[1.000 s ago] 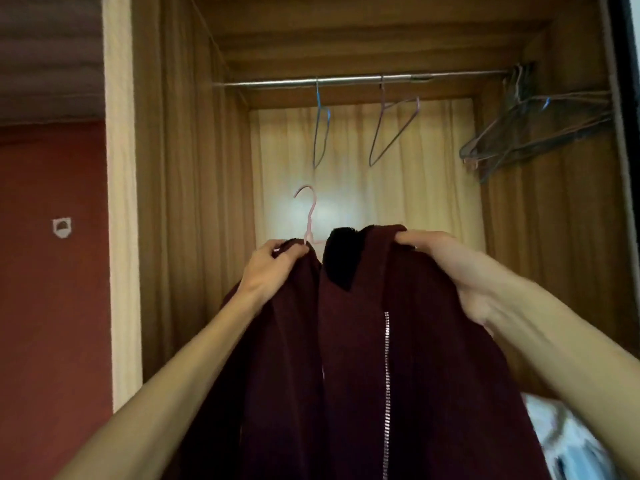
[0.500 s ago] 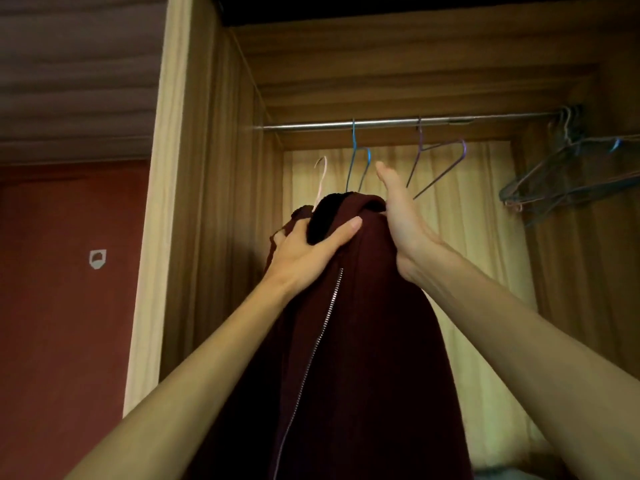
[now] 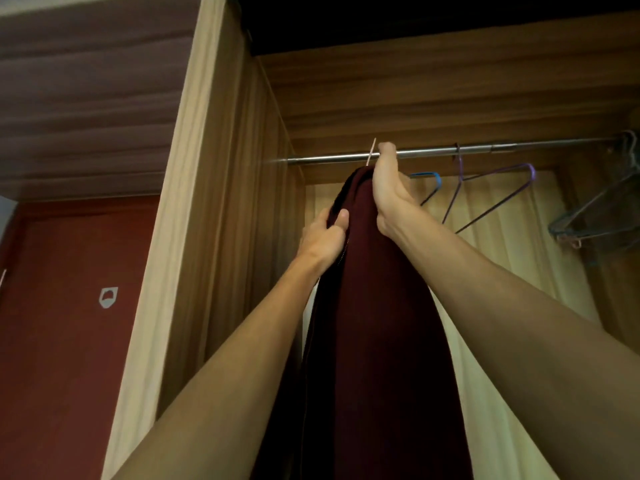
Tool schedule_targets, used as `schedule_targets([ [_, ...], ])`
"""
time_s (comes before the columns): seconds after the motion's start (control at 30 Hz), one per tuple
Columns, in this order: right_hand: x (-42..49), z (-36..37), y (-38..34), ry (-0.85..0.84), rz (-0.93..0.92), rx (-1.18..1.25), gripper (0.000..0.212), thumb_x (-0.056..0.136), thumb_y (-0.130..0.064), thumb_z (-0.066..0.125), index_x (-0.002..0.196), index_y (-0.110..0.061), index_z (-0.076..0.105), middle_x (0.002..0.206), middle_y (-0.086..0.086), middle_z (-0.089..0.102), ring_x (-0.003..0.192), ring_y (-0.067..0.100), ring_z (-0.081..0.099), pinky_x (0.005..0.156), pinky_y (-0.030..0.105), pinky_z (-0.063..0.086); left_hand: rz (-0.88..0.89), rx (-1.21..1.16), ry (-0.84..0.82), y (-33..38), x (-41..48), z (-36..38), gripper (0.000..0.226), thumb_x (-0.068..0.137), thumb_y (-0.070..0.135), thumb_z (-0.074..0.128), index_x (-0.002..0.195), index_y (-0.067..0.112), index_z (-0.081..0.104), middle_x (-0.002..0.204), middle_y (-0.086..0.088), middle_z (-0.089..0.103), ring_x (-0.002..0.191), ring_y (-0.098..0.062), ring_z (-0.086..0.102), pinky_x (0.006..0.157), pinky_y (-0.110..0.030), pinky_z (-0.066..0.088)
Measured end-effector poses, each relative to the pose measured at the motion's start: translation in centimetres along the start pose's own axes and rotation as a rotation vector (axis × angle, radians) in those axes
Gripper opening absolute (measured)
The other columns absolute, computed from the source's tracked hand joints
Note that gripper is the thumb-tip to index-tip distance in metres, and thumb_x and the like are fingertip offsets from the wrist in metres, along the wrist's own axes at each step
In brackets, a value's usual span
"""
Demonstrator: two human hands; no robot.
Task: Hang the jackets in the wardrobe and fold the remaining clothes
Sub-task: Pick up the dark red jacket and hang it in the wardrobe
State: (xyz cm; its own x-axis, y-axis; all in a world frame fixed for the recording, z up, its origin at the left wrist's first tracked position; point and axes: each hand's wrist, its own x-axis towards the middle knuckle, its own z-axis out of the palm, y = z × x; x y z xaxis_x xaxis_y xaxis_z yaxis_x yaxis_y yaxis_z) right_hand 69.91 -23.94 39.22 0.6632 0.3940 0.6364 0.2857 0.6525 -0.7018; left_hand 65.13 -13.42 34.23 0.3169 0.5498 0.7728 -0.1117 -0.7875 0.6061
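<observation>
The maroon jacket [image 3: 374, 341] is being held up inside the wardrobe [image 3: 221, 237], hanging long between both forearms. Its front edge is being gripped by the left hand [image 3: 323, 239], thumb over the cloth. Higher up, its top is being clasped by the right hand [image 3: 389, 192], thumb reaching the rail [image 3: 433, 153], beside the pale hanger hook [image 3: 371, 152]. Beyond, a blue hanger [image 3: 431, 185] and a purple hanger [image 3: 491, 192] are being carried by that rail.

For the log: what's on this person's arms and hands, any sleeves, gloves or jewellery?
Nothing worn shows. The left forearm and right forearm are bare down to the frame edge, no sleeve or cuff. The left hand and right hand are ungloved; no watch, bracelet or ring is visible.
</observation>
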Motion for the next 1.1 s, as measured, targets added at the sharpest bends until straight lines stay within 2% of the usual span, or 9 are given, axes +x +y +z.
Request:
schedule_targets([
  [0.17, 3.6, 2.0, -0.3, -0.008, -0.053, -0.073, 0.069, 0.092, -0.065, 0.042, 0.128, -0.010, 0.062, 0.114, 0.005, 0.061, 0.106, 0.024, 0.059, 0.098, 0.036, 0.047, 0.070, -0.140, -0.052, 0.2, 2.3, -0.4, 0.076, 0.086, 0.081, 0.040, 0.151, 0.042, 0.035, 0.136, 0.017, 0.048, 0.113, -0.004, 0.051, 0.089, -0.022, 0.041],
  [0.27, 5.1, 3.6, -0.2, -0.049, -0.072, -0.096, 0.066, 0.094, -0.063, 0.041, 0.127, -0.010, 0.061, 0.115, 0.005, 0.062, 0.100, 0.022, 0.057, 0.085, 0.033, 0.042, 0.089, -0.171, -0.016, -0.7, 3.3, -0.4, 0.090, 0.075, 0.089, 0.044, 0.153, 0.046, 0.027, 0.155, 0.009, 0.037, 0.133, -0.011, 0.044, 0.097, -0.026, 0.038],
  [0.4, 6.7, 5.7, 0.2, -0.087, -0.106, -0.132, 0.065, 0.097, -0.061, 0.037, 0.128, -0.009, 0.061, 0.113, 0.004, 0.058, 0.104, 0.022, 0.056, 0.092, 0.034, 0.042, 0.062, -0.177, -0.005, -1.4, 4.8, -1.6, 0.081, 0.087, 0.073, 0.050, 0.156, 0.038, 0.024, 0.158, 0.001, 0.036, 0.129, -0.012, 0.046, 0.073, -0.017, 0.037],
  [0.5, 8.3, 6.5, 0.9, -0.049, -0.104, -0.162, 0.071, 0.096, -0.063, 0.034, 0.135, -0.008, 0.057, 0.132, 0.006, 0.058, 0.122, 0.027, 0.054, 0.104, 0.036, 0.040, 0.049, -0.126, -0.024, -1.8, 5.9, -2.1, 0.075, 0.091, 0.067, 0.051, 0.155, 0.036, 0.030, 0.156, 0.002, 0.041, 0.135, -0.016, 0.046, 0.094, -0.024, 0.040],
  [0.57, 9.4, 6.8, 1.4, -0.026, -0.091, -0.148, 0.071, 0.097, -0.062, 0.033, 0.139, -0.008, 0.053, 0.137, 0.006, 0.055, 0.125, 0.027, 0.052, 0.099, 0.033, 0.038, 0.040, -0.075, -0.038, -2.2, 6.6, -2.0, 0.076, 0.087, 0.071, 0.051, 0.153, 0.038, 0.033, 0.155, 0.003, 0.042, 0.137, -0.018, 0.045, 0.113, -0.034, 0.036],
  [0.77, 9.6, 6.2, 3.5, -0.095, -0.040, -0.257, 0.066, 0.099, -0.055, 0.029, 0.138, -0.009, 0.054, 0.137, 0.010, 0.056, 0.122, 0.028, 0.055, 0.106, 0.037, 0.042, -0.015, 0.001, -0.114, -4.6, 6.5, -1.2, 0.086, 0.075, 0.077, 0.051, 0.151, 0.044, 0.029, 0.156, 0.003, 0.042, 0.140, -0.022, 0.042, 0.118, -0.046, 0.032],
  [0.9, 8.7, 5.6, 5.2, -0.176, -0.053, -0.277, 0.053, 0.094, -0.055, 0.031, 0.101, -0.015, 0.065, 0.128, 0.011, 0.064, 0.114, 0.029, 0.060, 0.106, 0.040, 0.044, -0.030, 0.021, -0.116, -6.4, 5.3, -0.8, 0.087, 0.073, 0.079, 0.049, 0.151, 0.048, 0.026, 0.155, 0.005, 0.043, 0.141, -0.019, 0.042, 0.119, -0.044, 0.031],
  [1.0, 7.4, 4.3, 5.5, -0.133, -0.168, -0.409, 0.048, 0.098, -0.047, 0.036, 0.108, -0.012, 0.067, 0.123, 0.012, 0.066, 0.115, 0.030, 0.059, 0.103, 0.036, 0.044, -0.040, 0.048, -0.117, -6.3, 4.4, -1.0, 0.081, 0.082, 0.076, 0.044, 0.153, 0.047, 0.020, 0.159, 0.003, 0.037, 0.145, -0.021, 0.036, 0.120, -0.046, 0.028],
  [1.1, 5.8, 2.1, 6.5, -0.096, -0.363, -0.607, 0.044, 0.101, -0.037, 0.039, 0.074, -0.013, 0.064, 0.084, 0.005, 0.064, 0.092, 0.028, 0.060, 0.074, 0.029, 0.037, -0.046, 0.241, -0.099, -6.4, 3.3, -1.6, 0.072, 0.092, 0.072, 0.035, 0.156, 0.042, 0.019, 0.162, -0.004, 0.029, 0.149, -0.026, 0.028, 0.122, -0.049, 0.023],
])
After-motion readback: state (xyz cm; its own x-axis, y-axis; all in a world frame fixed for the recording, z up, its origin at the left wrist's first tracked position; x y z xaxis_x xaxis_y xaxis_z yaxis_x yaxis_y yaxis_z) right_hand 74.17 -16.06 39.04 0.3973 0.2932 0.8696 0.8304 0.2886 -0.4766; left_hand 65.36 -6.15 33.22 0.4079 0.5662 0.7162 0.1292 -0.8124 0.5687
